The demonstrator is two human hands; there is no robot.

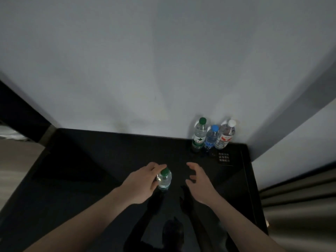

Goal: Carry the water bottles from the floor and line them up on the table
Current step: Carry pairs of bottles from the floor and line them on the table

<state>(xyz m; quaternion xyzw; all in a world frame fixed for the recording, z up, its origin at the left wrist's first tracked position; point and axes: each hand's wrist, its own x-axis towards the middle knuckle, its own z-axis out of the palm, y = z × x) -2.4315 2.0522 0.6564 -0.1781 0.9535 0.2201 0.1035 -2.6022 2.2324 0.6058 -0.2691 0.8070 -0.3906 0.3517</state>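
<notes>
Head view: left hand (143,180) wrapped round the shoulder of a green-capped bottle (164,179), fingers curled on its far side, thumb on the near side. Bottle upright over the black table (91,160); base hidden, so contact with the surface not certain. Just to the right of the grip, right hand (198,180) empty, fingers spread and loosely bent, apart from the bottle. Far right of the grip and beyond it, by the wall: a second green-capped bottle (199,133), a blue-capped bottle (211,136) and a white-capped bottle (226,135), upright and touching in a row. In front of them, a small dark card (224,157).

Likely risks: held high near the cap, apt to swing or tip when let go; set down here, well apart from the row, spoiling the line; pushed in too hard, knocking its neighbours over.
</notes>
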